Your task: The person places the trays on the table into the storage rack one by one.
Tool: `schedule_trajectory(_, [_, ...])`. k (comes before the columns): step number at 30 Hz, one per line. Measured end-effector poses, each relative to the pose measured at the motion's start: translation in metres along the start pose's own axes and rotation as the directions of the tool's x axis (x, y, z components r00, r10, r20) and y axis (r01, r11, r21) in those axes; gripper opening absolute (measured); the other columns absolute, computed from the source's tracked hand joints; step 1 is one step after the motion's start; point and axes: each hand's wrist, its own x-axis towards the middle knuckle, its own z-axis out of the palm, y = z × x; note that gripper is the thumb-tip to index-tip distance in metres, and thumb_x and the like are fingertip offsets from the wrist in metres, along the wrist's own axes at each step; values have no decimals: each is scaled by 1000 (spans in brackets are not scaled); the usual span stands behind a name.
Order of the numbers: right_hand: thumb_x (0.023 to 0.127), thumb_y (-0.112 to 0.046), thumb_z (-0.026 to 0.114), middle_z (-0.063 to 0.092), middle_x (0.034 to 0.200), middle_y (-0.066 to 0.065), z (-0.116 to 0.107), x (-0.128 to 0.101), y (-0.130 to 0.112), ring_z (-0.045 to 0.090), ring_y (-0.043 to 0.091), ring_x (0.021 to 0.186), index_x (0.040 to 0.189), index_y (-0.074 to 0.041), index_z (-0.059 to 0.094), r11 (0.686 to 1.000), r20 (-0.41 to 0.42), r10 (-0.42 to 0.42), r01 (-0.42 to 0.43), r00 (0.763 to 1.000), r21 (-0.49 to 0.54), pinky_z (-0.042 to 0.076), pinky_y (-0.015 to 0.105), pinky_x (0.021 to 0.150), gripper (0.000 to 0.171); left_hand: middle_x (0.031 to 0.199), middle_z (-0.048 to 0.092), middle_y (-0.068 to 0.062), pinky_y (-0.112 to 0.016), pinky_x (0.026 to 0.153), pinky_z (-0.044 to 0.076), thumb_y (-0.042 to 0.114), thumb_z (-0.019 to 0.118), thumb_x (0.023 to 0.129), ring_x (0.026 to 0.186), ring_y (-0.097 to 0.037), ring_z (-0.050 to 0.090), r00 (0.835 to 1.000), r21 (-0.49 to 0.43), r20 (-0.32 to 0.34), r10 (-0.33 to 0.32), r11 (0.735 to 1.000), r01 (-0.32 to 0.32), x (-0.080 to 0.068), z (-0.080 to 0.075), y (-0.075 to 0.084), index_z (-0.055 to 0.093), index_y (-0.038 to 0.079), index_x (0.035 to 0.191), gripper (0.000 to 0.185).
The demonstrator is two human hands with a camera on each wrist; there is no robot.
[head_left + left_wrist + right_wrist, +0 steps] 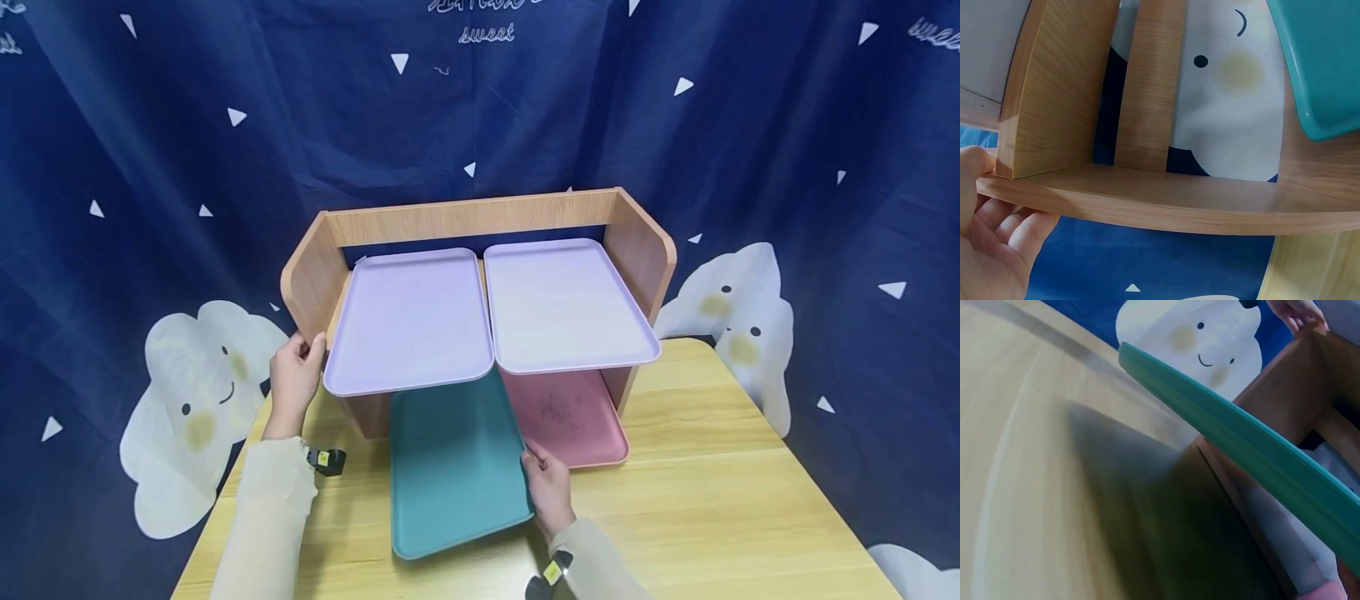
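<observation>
A wooden two-level desk shelf [472, 208] stands on the table. My left hand [296, 375] grips the edge of its left side panel; in the left wrist view, the fingers [1032, 234] curl under that panel. My right hand [551, 492] holds a teal tray [461, 467] by its right edge, near the front corner. The tray's far end reaches under the upper level on the left, while its near end sticks out toward me. In the right wrist view the teal tray [1229, 437] is raised off the table, with a shadow below; the right hand is hardly visible there.
Two pale lilac trays, a left one [412, 321] and a right one [570, 308], lie side by side on the upper level and overhang its front. A pink tray [573, 421] lies in the lower right space. Behind the table [712, 483] hangs a blue curtain [360, 125].
</observation>
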Motion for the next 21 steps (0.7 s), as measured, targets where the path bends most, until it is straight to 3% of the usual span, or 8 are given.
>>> schedule_trajectory(4, [93,0,49,54,123,29,12,8,-1,50,38,118,122,15,52,999,-23,9,-8,1000,38,45,42,93,33,71,62,-16,-21,53,33,23,56,93,57,-8,45,1000,-1,4,-3,1000,3,-1,0,1,58,0,76,29])
schedule_trajectory(13, [91,4,49,59,115,31,41,24,5,57,36,106,115,17,56,992,-77,-72,80,994,101,51,34,81,29,81,66,-20,-18,56,36,24,55,94,61,-7,48,999,-2,26,-28,1000,28,-2,-3,3,63,-2,85,29])
schedule_trajectory(21, [91,4,49,59,117,29,61,33,9,55,37,110,119,13,57,993,-100,-69,78,993,91,48,42,86,30,82,67,-21,-17,56,36,23,55,93,62,-8,50,999,-11,26,-19,1000,19,-2,-1,3,64,-3,88,27])
